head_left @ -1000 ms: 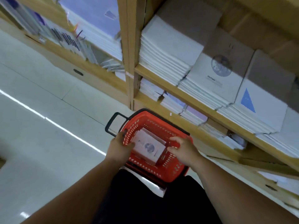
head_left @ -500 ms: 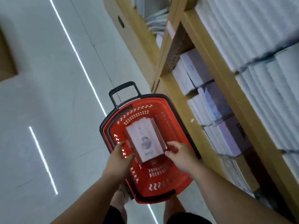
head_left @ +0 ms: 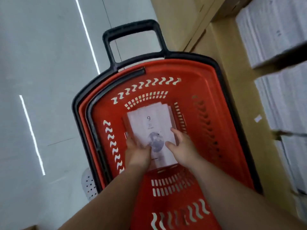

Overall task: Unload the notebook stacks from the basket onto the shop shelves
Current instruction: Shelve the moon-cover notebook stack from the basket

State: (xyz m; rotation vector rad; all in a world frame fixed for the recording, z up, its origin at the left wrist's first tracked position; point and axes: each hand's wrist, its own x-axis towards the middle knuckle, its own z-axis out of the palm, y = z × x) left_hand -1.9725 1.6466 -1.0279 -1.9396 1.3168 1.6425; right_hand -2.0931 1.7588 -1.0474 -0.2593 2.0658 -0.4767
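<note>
Inside the red basket [head_left: 207,90], a moon-covered notebook stack [head_left: 149,125] is gripped at its near end, its left edge clasped by the left hand [head_left: 137,150] and its right edge by the right hand [head_left: 181,146].

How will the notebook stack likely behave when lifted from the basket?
Likely slips apart: the stack shows offset edges. Probably weighty and fairly stiff, since left hand and right hand both grip its sides.

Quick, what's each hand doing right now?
Left hand: grips the notebook stack by its left edge.
Right hand: grips the notebook stack by its right edge.
</note>
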